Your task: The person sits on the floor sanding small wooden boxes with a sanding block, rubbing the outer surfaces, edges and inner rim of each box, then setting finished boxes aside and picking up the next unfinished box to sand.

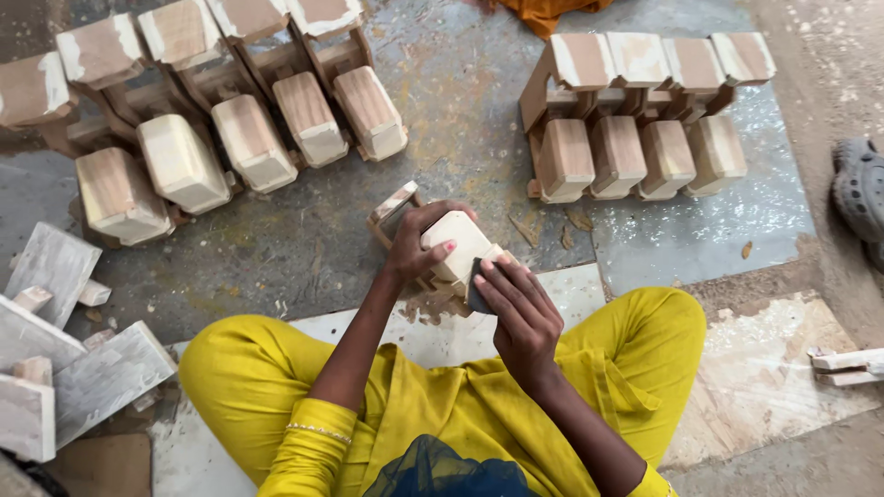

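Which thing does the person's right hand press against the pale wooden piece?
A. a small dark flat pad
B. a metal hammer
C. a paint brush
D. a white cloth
A: the right hand holds a small dark flat pad against the pale wooden piece, which the left hand steadies.

Held piece (pixel 456 247) mid-floor (pixel 460 83), left hand (pixel 416 247) and right hand (pixel 520 313) on it. Piece rows: far-left (pixel 221 120), far-right (pixel 635 120). Slabs (pixel 64 350) at left edge. Shoe (pixel 861 189) at right edge.

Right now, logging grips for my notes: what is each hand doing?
Left hand: closed on the wooden piece.
Right hand: closed on a small dark sanding pad, pressed against that piece.
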Action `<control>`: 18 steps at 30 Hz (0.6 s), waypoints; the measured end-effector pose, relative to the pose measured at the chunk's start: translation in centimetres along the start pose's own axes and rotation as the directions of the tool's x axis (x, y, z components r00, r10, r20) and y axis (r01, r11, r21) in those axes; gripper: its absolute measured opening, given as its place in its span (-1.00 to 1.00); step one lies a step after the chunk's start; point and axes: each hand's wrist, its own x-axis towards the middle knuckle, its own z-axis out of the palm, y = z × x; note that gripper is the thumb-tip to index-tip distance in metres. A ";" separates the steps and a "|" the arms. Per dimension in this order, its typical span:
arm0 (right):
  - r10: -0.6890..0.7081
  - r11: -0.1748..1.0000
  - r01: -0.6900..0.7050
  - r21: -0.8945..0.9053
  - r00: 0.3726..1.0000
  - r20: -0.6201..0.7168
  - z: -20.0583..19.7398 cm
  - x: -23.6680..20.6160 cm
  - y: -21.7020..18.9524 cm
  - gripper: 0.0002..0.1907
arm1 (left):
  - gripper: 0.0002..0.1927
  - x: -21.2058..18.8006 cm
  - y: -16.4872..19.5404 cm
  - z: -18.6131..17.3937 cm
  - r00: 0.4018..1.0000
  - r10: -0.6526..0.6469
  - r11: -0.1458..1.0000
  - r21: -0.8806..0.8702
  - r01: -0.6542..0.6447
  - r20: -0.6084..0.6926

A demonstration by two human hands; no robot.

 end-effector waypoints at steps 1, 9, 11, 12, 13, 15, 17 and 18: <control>-0.022 1.000 0.022 0.006 1.000 0.006 0.2 0.0 -0.2 -0.67 | -0.37 0.1 0.3 -0.2 1.000 0.002 1.000 -0.023 -0.001 0.021; 0.076 0.995 -0.079 -0.060 0.996 -0.040 0.4 -0.7 0.7 -0.71 | -0.32 0.4 2.1 0.2 0.994 -0.002 0.995 -0.101 0.013 0.108; 0.021 1.000 -0.021 -0.013 1.000 -0.023 -0.2 -0.7 0.9 -0.71 | -0.31 0.3 2.2 0.5 0.993 0.024 0.987 -0.162 -0.005 0.114; -0.002 1.000 0.002 0.009 1.000 -0.011 -0.3 -0.7 0.9 -0.70 | -0.31 0.3 2.1 0.7 0.993 0.011 0.991 -0.131 0.005 0.118; 0.023 1.000 -0.023 -0.002 0.999 -0.025 -0.5 -0.8 0.9 -0.70 | -0.30 0.2 2.0 0.9 0.993 -0.003 0.995 -0.101 0.016 0.120; 0.068 0.997 -0.069 -0.023 0.997 -0.047 -0.3 -1.2 0.8 -0.71 | -0.28 0.2 1.7 1.4 0.995 -0.010 0.998 -0.063 0.017 0.101; -0.015 0.999 0.016 0.028 1.000 -0.028 0.3 -1.8 0.7 -0.72 | -0.25 0.1 1.3 1.7 0.998 0.000 0.999 -0.043 0.003 0.067; -0.055 0.997 0.056 0.057 0.998 -0.023 0.6 -2.1 0.6 -0.72 | -0.25 0.0 1.2 1.7 0.999 -0.011 0.999 -0.049 0.013 0.045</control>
